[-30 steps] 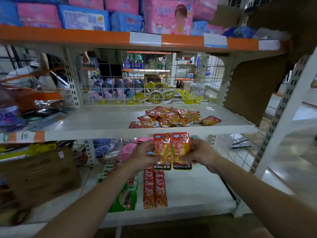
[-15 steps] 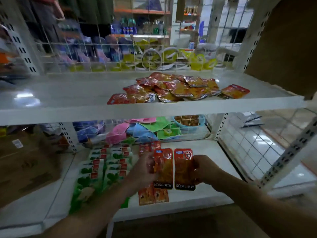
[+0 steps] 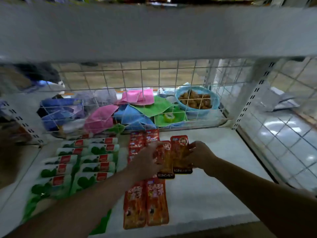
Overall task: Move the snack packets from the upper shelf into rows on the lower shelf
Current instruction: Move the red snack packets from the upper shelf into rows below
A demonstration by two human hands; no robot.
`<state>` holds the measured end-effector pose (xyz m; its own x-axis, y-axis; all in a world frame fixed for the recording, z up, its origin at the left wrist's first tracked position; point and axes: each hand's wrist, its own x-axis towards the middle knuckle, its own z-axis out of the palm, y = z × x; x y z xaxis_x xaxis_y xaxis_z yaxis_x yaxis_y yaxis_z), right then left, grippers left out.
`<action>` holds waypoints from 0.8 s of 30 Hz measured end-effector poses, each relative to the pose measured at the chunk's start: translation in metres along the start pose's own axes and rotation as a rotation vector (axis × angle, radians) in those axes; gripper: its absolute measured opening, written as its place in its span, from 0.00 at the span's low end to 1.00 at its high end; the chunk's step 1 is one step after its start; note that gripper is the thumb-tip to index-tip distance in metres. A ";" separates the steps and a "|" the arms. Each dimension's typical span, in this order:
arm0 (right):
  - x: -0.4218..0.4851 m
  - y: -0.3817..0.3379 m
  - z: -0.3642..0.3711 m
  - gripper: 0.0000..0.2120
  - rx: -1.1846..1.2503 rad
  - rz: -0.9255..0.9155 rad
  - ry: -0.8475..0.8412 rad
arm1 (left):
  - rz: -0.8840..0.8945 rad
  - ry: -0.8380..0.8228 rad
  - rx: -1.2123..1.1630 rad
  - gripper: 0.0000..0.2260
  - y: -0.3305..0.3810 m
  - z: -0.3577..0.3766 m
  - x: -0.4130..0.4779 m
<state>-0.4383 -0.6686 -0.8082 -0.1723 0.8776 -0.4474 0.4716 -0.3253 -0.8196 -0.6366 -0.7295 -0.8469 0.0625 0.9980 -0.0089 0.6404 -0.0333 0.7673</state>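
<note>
left hand (image 3: 145, 160) grip pinches orange plastic snack packet (image 3: 165, 162) | right hand (image 3: 199, 156) pinches second packet (image 3: 180, 152) | white lower shelf (image 3: 214, 194) (wire-grid back (image 3: 154, 78)) | tiled floor (image 3: 283, 134) right

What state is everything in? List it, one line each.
Left hand: gripping left orange packet.
Right hand: gripping right orange packet.
Red packets: flat in two columns on lower shelf.
Green packets: flat in two columns, left of red.
Blue basket: behind wire grid, holding brown food.

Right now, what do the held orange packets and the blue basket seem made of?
The orange packets: probably glossy plastic film; they shine and partly show the contents. The blue basket: likely moulded plastic, fairly matte, with what looks like a perforated wall.
</note>
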 end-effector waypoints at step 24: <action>0.024 0.078 -0.046 0.27 -0.167 0.028 0.211 | -0.069 -0.009 0.824 0.33 0.006 0.076 0.090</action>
<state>-0.3659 -0.6570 -0.8667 0.0182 0.9288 -0.3702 0.6131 -0.3028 -0.7297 -0.5687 -0.6442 -0.8920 0.0061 0.9989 -0.0469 0.9988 -0.0038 0.0488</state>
